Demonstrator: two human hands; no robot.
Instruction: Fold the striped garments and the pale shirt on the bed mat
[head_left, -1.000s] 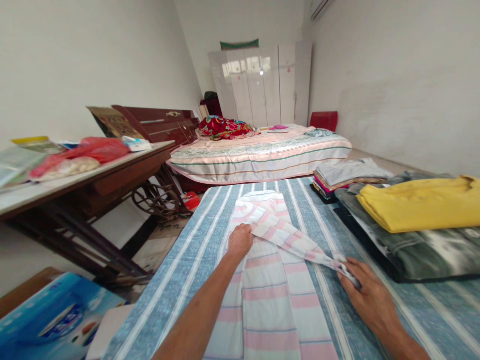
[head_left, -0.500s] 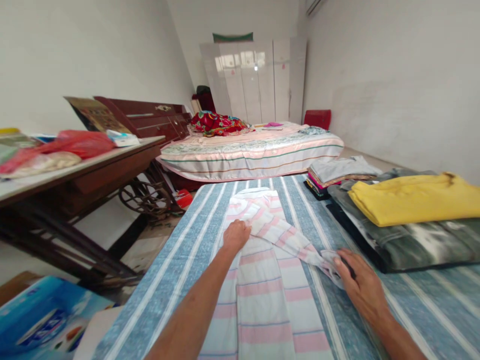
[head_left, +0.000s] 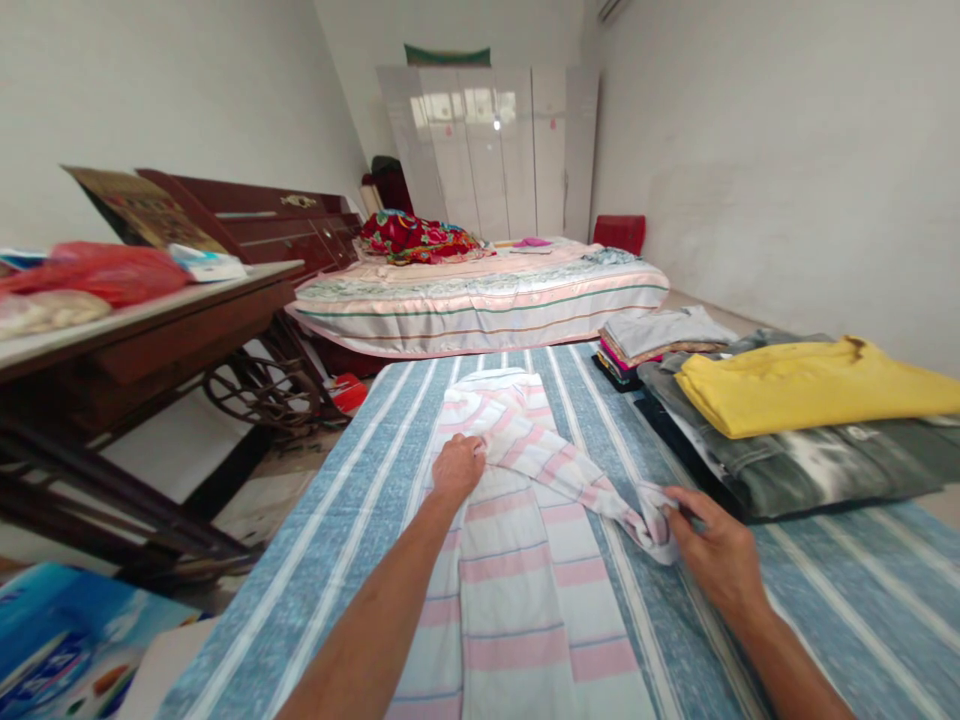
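A white long-sleeved shirt [head_left: 517, 580] with pink bands and thin blue lines lies lengthwise on the blue-and-white striped cover [head_left: 352, 480]. One of its sleeves [head_left: 559, 462] slants across the body and out to the right. My left hand [head_left: 459, 465] is closed on the fabric near the shoulder, at the upper end of that sleeve. The cuff [head_left: 658, 520] is pinched between the thumb and fingers of my right hand [head_left: 712, 545], just off the shirt's right side. Parts of the cuff are bunched and twisted.
Right of the shirt sit folded clothes, a yellow garment [head_left: 817, 385] on top, with a smaller folded stack [head_left: 664, 335] behind. A wooden sewing-machine table [head_left: 172, 325] stands left, above a blue package [head_left: 82, 640]. Beyond is a made bed [head_left: 480, 310].
My right hand has shifted its grip on the cuff, whose end now shows more openly. The left hand keeps its hold near the shoulder. The view has turned slightly right.
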